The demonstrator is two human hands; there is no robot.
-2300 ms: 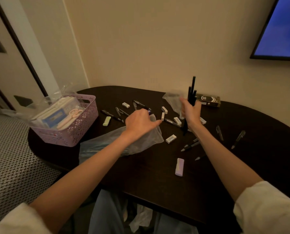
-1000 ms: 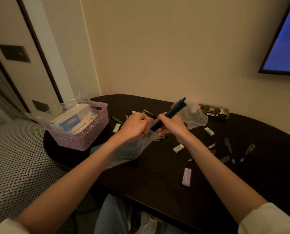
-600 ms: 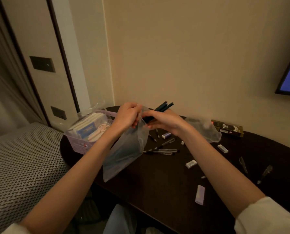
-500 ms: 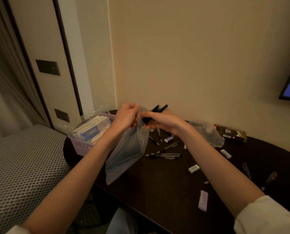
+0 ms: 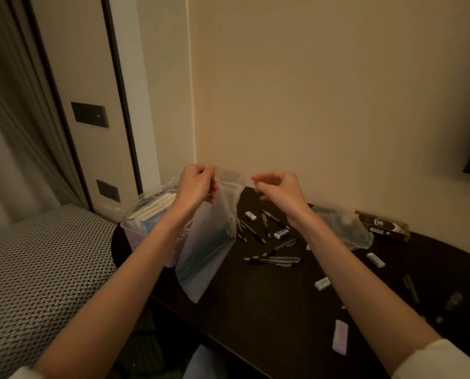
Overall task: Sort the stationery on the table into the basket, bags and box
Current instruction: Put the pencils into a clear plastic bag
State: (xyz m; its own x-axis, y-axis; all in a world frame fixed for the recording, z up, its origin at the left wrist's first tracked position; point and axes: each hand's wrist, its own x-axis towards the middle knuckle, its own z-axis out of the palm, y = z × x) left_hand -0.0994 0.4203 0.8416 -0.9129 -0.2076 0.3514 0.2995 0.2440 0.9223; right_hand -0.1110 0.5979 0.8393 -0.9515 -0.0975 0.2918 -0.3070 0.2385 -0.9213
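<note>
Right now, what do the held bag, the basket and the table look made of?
Bag: thin frosted plastic film; it hangs limp and see-through. Basket: likely moulded lilac plastic, with perforated walls. Table: dark, smooth, faintly glossy top, possibly wood or laminate.

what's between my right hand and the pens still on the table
Nothing visible. The right hand hangs open above the table, and the loose pens lie uncovered just below it. The bag hangs from the left hand, off to the side.
</note>
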